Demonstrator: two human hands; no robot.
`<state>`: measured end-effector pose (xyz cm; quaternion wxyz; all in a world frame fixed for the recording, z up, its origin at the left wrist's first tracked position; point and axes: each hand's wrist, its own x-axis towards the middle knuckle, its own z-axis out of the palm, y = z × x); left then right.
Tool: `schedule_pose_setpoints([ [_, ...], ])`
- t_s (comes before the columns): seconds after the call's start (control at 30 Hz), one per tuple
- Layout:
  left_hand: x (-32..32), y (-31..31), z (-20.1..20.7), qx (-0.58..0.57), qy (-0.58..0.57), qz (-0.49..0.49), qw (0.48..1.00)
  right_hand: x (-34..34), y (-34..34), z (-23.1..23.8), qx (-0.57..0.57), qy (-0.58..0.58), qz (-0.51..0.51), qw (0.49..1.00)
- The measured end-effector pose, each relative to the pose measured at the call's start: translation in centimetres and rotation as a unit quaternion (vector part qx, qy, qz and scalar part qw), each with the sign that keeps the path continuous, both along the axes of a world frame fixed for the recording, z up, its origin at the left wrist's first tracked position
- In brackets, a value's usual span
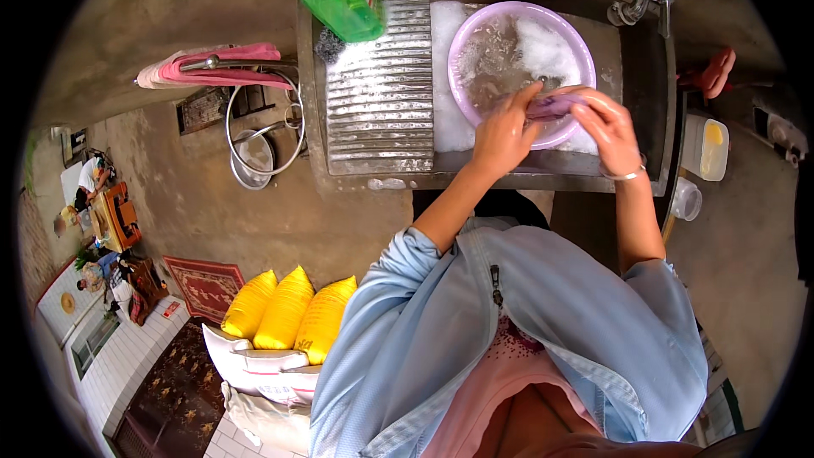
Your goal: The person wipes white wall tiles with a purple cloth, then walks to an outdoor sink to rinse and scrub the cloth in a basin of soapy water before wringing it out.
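Over the near rim of a lilac plastic basin [587, 44], my left hand [504, 136] and my right hand [612, 131] grip a small wet purple cloth [554, 107] stretched between them. Both hands have their fingers closed round it, and the right wrist wears a bracelet. What kind of cloth it is, I cannot make out. Murky water [487, 55] and white suds [544, 49] fill the basin. It stands in a sink [632, 153], with more foam beside it. To its left lies a ridged metal washboard surface [377, 93], wet and shiny.
A green pump bottle [343, 0] stands at the back left beside a dark scourer [329, 47]. The tap [640, 0] is at the back right. Pink towels [220, 64] hang on the left. Yellow sacks [284, 309] rest behind me, and several people sit far left.
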<state>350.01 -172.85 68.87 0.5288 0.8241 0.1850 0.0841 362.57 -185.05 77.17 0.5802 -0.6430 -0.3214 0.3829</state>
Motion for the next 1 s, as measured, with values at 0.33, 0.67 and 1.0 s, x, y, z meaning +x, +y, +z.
schedule_pose_setpoints([
  [0.33, 0.9, 3.4, -5.0, -0.097, -0.005, 0.165, 0.981, -1.8, 1.0, -12.3, -0.161, -0.061, -0.152, 0.973],
  [0.67, -0.7, 4.1, -1.6, -0.301, -0.087, 0.191, 0.930, -1.4, 4.0, -9.1, 0.031, 0.375, -0.114, 0.920],
  [1.0, 0.2, 4.7, 1.0, -0.363, -0.027, 0.033, 0.931, 0.1, 4.4, -7.1, -0.070, -0.118, 0.089, 0.987],
])
